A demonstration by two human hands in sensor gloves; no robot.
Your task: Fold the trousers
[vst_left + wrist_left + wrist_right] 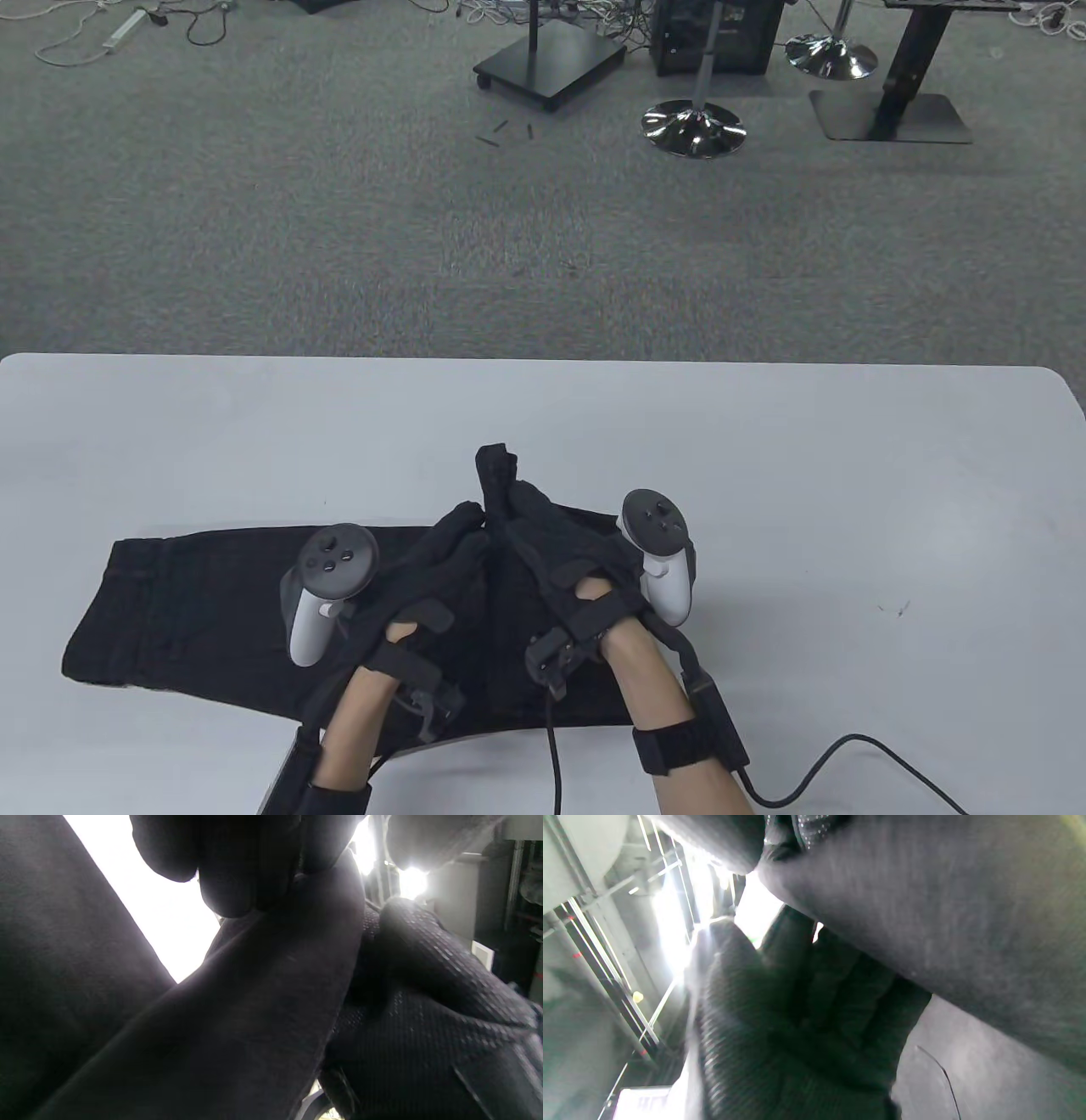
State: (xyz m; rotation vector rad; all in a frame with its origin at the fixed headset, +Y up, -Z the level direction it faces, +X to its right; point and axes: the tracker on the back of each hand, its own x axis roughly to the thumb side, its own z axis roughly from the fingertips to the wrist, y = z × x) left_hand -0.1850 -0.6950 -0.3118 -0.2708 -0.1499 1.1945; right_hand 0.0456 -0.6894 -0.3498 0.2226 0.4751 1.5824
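Observation:
Black trousers lie across the near part of the white table, stretching to the left. My left hand and right hand meet close together at the middle of the garment. Both grip a bunch of its fabric, and a tuft of it stands up between them. In the left wrist view my fingers pinch a fold of the cloth, with the right glove beside it. In the right wrist view the cloth crosses the top and the left glove faces it.
The table's far edge borders grey carpet. Chair bases and stands are far behind on the floor. A black cable runs from my right wrist across the near right table.

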